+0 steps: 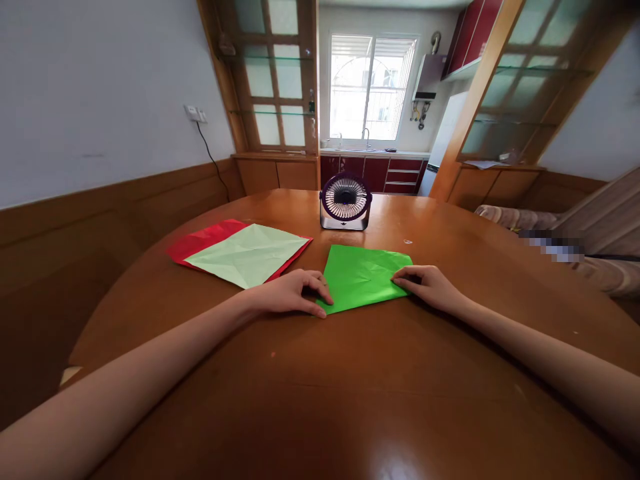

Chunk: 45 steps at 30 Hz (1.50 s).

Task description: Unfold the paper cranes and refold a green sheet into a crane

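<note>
A bright green sheet of paper (367,277) lies on the wooden table (320,400) in front of me, with faint creases across it; it looks folded. My left hand (297,293) is at its near left corner, thumb and fingers closed on the edge. On the opposite side, my right hand (425,283) pinches the right edge between thumb and fingers. To the left of the green paper rests a pale green creased sheet (247,253), lying on top of a red sheet (207,240) that shows along its edges.
A small dark desk fan (345,200) stands on the table beyond the green paper. Wooden cabinets (277,177) and a kitchen window (373,87) are behind. On the right is a couch-like seat with striped cushions (520,217). A cord hangs from a wall outlet (195,114) at left.
</note>
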Each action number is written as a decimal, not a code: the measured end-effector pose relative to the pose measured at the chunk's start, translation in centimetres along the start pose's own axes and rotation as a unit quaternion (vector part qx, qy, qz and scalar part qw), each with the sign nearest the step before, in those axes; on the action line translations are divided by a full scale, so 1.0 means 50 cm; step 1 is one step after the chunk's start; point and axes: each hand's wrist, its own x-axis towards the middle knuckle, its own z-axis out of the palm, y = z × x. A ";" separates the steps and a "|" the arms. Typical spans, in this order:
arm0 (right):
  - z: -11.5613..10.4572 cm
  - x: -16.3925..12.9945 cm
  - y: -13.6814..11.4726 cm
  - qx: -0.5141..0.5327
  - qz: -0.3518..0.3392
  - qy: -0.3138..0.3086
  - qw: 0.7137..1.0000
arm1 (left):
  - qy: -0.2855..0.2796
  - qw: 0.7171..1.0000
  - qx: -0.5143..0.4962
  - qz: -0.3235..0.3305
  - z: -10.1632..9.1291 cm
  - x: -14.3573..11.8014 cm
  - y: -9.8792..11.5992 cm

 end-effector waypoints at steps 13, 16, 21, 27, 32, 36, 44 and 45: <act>0.000 -0.001 0.003 0.000 0.003 -0.002 1.000 | -0.069 0.997 0.039 0.015 -0.026 -0.005 0.010; -0.001 -0.002 -0.001 -0.001 0.003 -0.004 1.000 | -0.088 0.995 0.040 0.022 -0.033 -0.009 0.012; -0.003 -0.001 -0.003 -0.003 0.003 -0.007 1.000 | -0.089 0.994 0.041 0.038 -0.031 -0.016 0.020; -0.002 -0.001 0.000 0.002 0.004 -0.003 1.000 | -0.011 0.988 0.140 0.068 0.004 -0.023 0.046; -0.004 -0.002 -0.006 0.002 0.005 -0.002 1.000 | 0.015 0.968 0.223 0.113 0.052 -0.017 0.066; -0.005 -0.002 -0.008 -0.004 0.007 0.001 1.000 | -0.054 0.967 0.235 0.087 0.084 -0.009 0.082; -0.003 0.000 0.000 -0.010 -0.004 0.004 1.000 | -0.095 0.966 0.235 0.056 0.095 -0.008 0.087; -0.003 0.000 -0.001 -0.012 -0.004 0.004 1.000 | -0.092 0.966 0.232 0.059 0.095 -0.008 0.085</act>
